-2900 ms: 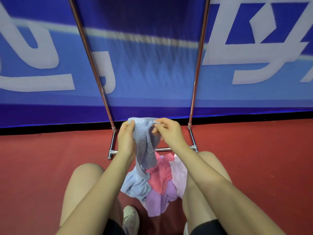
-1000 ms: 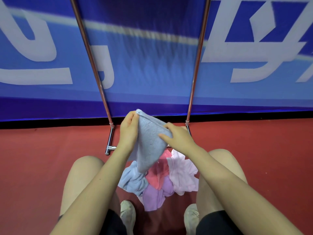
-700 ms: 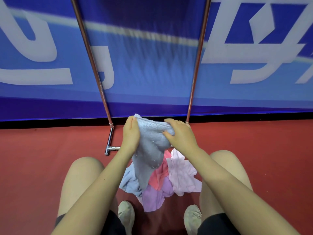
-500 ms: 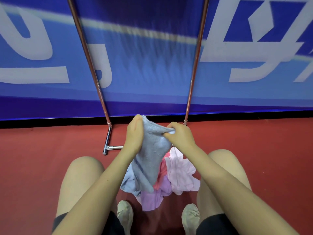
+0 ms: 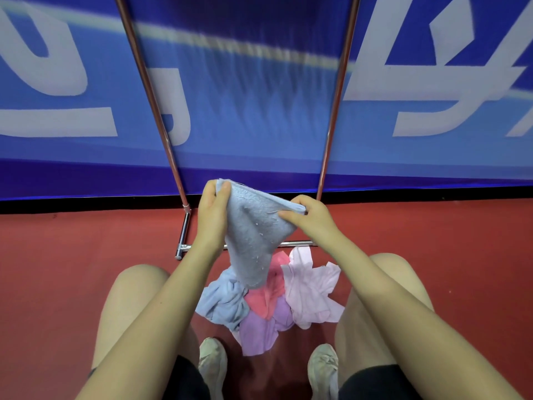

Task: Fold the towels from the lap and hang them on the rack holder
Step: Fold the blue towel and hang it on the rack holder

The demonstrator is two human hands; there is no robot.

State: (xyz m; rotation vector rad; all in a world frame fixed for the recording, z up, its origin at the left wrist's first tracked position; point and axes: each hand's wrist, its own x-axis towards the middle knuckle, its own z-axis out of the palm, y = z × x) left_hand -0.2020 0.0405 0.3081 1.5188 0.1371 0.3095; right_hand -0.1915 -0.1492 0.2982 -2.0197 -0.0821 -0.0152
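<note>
1. The grey-blue towel (image 5: 253, 235) is pinched at its top edge by the left hand (image 5: 212, 216) at 11 o'clock and the right hand (image 5: 313, 217) at 1 o'clock, fingers curled tight.
2. It hangs bunched above the pile of towels (image 5: 288, 298).
3. An uneven fold is risked if either corner slips.
4. Rack holder (image 5: 331, 111): no towel is seen hung.

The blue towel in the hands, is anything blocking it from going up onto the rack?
Nothing visible does. Both hands hold the blue towel in open air before the rack's poles; its top bar is out of view.
</note>
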